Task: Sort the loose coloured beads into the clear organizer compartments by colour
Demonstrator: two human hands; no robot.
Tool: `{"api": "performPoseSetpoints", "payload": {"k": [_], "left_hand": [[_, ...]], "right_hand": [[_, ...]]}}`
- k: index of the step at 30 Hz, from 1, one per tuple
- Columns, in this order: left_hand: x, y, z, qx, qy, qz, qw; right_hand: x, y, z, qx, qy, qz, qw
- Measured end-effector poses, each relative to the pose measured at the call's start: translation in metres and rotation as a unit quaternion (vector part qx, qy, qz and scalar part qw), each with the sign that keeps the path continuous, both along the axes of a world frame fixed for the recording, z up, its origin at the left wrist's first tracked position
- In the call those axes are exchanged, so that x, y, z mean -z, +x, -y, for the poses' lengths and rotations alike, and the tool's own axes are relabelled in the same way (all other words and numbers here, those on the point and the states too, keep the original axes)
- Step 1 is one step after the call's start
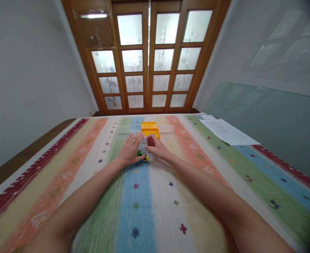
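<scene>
Over the blue stripe of the cloth, my left hand curves around a small clear plastic piece, fingers on its far side and thumb reaching across in front. Close to its right side is my right hand, fingers curled and thumb apart from them; I see nothing clearly gripped there. Below the hands lies a small cluster of green, yellow and blue toy pieces, partly covered by my left hand. Their exact shapes are too small to make out. Just beyond my fingers an orange plastic box lies opened out.
Clear plastic trays flank the orange box. Printed paper sheets lie at the right side of the table. A striped cloth covers the tabletop. Wooden doors with frosted panes stand behind, and a pale green panel is at right.
</scene>
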State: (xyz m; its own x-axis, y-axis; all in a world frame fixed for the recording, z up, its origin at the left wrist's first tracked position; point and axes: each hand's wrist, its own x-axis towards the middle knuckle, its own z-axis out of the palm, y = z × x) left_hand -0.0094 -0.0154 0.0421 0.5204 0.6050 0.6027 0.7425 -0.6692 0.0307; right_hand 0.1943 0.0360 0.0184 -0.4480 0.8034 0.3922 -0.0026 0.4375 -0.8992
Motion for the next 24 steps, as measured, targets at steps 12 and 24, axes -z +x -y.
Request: {"api": "performPoseSetpoints", "payload": {"k": [12, 24], "left_hand": [[0.0, 0.008, 0.005, -0.014, 0.016, -0.006, 1.0], [-0.002, -0.003, 0.004, 0.03, -0.013, 0.118, 0.993]], "right_hand": [[-0.022, -0.004, 0.026, 0.189, 0.164, 0.243, 0.937], [-0.03, 0.01, 0.011, 0.225, 0.103, 0.106, 0.963]]}}
